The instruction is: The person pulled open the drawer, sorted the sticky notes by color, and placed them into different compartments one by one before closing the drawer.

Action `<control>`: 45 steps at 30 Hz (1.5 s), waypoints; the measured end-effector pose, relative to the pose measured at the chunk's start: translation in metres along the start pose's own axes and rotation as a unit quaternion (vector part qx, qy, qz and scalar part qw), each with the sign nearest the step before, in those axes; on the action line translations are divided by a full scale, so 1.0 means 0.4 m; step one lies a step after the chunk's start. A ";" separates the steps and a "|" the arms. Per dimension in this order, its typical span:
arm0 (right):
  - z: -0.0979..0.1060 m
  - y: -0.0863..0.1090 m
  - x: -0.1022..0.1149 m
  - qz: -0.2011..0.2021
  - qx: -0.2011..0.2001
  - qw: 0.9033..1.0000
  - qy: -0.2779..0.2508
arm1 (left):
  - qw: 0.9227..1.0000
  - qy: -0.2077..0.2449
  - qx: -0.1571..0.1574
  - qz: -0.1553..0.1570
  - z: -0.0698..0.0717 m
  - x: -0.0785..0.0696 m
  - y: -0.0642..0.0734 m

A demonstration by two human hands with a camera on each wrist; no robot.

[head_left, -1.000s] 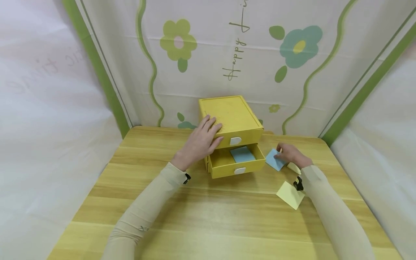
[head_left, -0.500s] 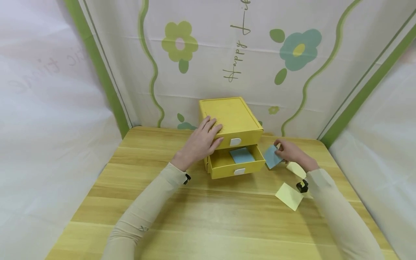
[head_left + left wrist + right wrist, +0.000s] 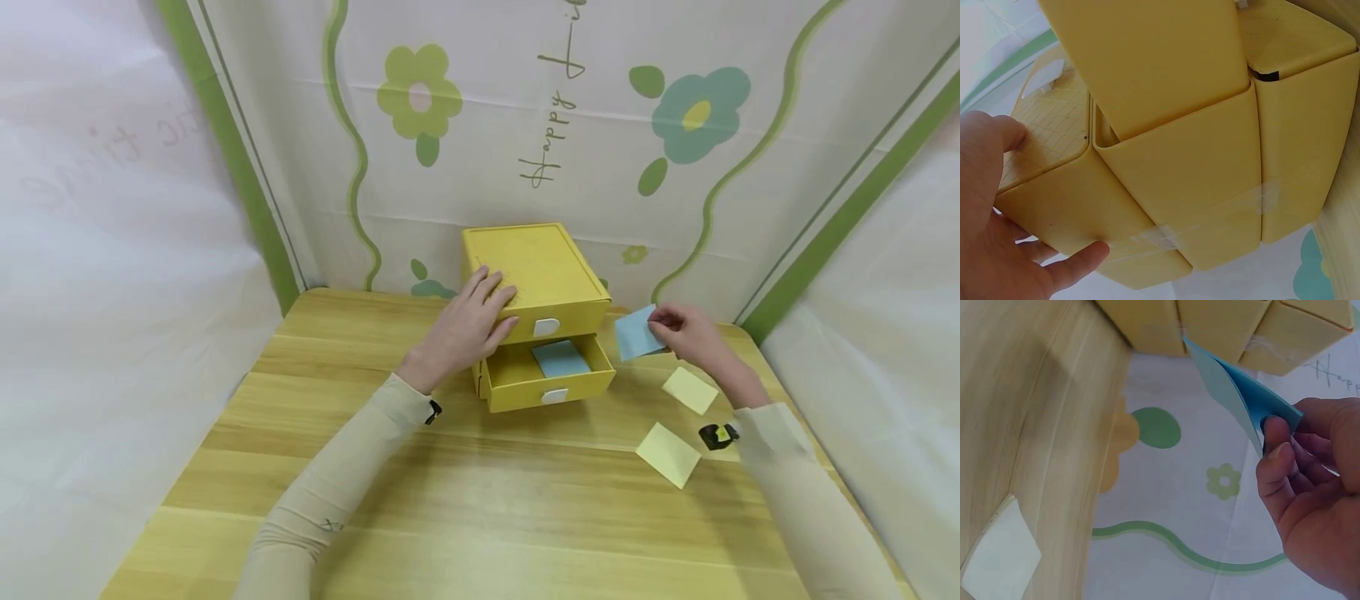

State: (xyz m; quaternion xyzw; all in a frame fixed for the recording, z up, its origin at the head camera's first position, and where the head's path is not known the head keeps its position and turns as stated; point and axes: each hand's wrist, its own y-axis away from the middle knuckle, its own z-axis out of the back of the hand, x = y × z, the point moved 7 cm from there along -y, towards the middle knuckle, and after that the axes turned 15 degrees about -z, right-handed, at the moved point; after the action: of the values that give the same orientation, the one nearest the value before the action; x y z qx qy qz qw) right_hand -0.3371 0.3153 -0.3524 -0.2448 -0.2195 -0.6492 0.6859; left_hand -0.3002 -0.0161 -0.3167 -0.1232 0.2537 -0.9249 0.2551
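Now pinching blue paper [image 3: 634, 335] with the right hand [image 3: 690, 335], right of head-view centre, visibly two-leaved only at right wrist; resting the left hand [image 3: 460, 329], loosely spread, on mid-frame drawers [image 3: 543, 267], over wooden table [image 3: 465, 517], before flowered cloth [image 3: 495, 125].

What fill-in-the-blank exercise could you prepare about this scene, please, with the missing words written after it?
1. The left hand rests on a drawer unit coloured ____.
2. Of the unit's three drawers, the open drawer is the ____ one.
3. The right hand holds sticky notes coloured ____.
4. On the fabric backdrop, the word nearest the drawer unit is ____.

Missing words: yellow; middle; blue; Happy.
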 end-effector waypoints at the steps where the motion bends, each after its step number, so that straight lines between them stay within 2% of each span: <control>1: 0.007 0.006 0.004 0.000 -0.007 1.000 -0.007 | 1.000 -0.001 -0.002 -0.001 0.001 0.000 -0.001; 8: 0.046 0.049 0.029 -0.002 -0.058 0.997 -0.052 | 1.000 -0.005 -0.003 -0.004 0.003 -0.002 -0.004; 12: 0.063 0.077 0.067 0.005 -0.064 0.995 -0.071 | 1.000 -0.002 -0.002 -0.002 0.004 -0.002 -0.004; 17: 0.062 0.083 0.084 -0.004 -0.024 0.994 -0.105 | 1.000 -0.003 -0.004 -0.001 0.004 0.000 -0.004; 19: 0.056 0.078 0.070 -0.020 -0.002 0.992 -0.121 | 1.000 -0.005 -0.005 -0.002 0.003 0.000 -0.004; 25: 0.044 0.088 0.076 -0.061 0.042 0.988 -0.133 | 1.000 -0.012 -0.003 -0.005 0.000 -0.001 -0.003; 29: 0.032 0.093 0.082 -0.060 0.071 0.985 -0.144 | 1.000 -0.013 -0.003 -0.007 -0.002 -0.004 -0.001; 32: 0.017 0.097 0.086 -0.060 0.096 0.979 -0.167 | 1.000 -0.012 -0.004 -0.009 -0.002 -0.008 0.000; 39: -0.035 0.089 0.107 -0.094 0.128 0.963 -0.218 | 1.000 -0.010 -0.009 -0.005 -0.002 -0.003 0.005; 45: -0.095 0.078 0.147 -0.079 0.155 0.952 -0.252 | 1.000 -0.013 -0.001 -0.003 -0.005 0.002 -0.001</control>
State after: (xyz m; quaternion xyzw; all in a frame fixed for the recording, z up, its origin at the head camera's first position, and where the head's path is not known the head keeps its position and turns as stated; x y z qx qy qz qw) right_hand -0.3029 0.2469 -0.3475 -0.2729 -0.5018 -0.5764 0.5843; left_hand -0.3018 -0.0152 -0.3182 -0.1368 0.2510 -0.9237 0.2552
